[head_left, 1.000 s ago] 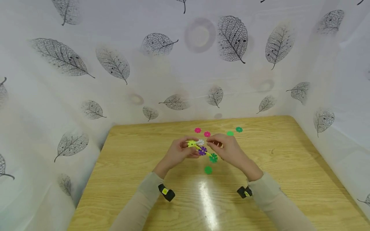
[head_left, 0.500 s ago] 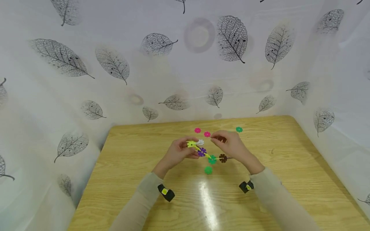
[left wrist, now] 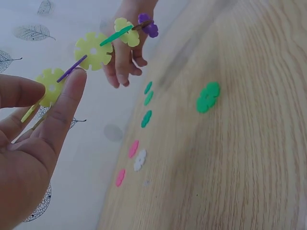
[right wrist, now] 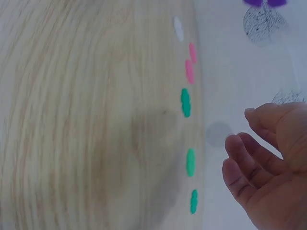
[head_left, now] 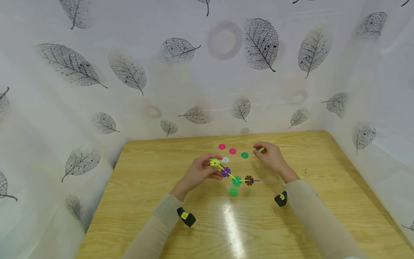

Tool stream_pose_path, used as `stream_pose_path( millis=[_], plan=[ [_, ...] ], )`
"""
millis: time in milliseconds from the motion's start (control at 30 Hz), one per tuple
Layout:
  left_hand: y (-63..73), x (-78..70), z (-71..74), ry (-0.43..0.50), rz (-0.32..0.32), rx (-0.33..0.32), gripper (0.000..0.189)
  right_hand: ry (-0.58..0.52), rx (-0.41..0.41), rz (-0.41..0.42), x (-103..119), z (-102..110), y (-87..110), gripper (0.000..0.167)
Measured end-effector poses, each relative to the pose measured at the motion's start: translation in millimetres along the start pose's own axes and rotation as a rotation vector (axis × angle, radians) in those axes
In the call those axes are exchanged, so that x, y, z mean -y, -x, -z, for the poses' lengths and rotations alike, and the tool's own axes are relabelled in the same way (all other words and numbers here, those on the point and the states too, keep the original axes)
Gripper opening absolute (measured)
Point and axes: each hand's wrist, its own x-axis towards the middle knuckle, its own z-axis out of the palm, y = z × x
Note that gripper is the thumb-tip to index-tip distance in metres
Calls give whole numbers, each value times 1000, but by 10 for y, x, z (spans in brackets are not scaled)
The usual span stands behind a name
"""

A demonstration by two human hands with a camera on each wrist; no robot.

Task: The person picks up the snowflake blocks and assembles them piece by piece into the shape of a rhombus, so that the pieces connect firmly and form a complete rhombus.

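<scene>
In the head view my left hand [head_left: 203, 169] pinches the yellow end of a chain of interlocking snowflake discs [head_left: 237, 181]. Yellow, purple, green and brown discs run along it, slanting down to the right, with a purple one at the tip. From the left wrist, a yellow disc [left wrist: 93, 51] shows clearly beyond the thumb. My right hand [head_left: 271, 157] hovers near the table's back edge with fingers loosely bent and nothing between them. A light green disc [right wrist: 190, 162] lies on the table near it, partly covered by the fingers in the head view.
Loose discs lie toward the back of the wooden table [head_left: 145, 201]: pink [head_left: 232, 151], another pink [head_left: 221, 146], white [head_left: 225, 160] and teal [head_left: 244, 155]. A bright green disc [head_left: 233, 191] lies nearer. A leaf-print curtain [head_left: 194, 82] hangs behind the table.
My right hand has moved from beside the chain to the right and back, uncovering the chain's brown and purple end and a teal disc. The left hand stays nearly still.
</scene>
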Motion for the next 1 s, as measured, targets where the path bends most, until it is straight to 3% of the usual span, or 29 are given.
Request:
stream_pose_path(
  millis=[333, 600, 1000],
  plan=[
    [26, 9, -14, 2, 5, 4, 38, 3, 31, -100, -234, -86, -60, 42],
    [41, 3, -6, 1, 5, -4, 38, 99, 15, -49, -364, -161, -114, 46],
    [39, 5, 17, 5, 1, -19, 39, 153, 6, -26, -424, -207, -183, 41]
  ],
)
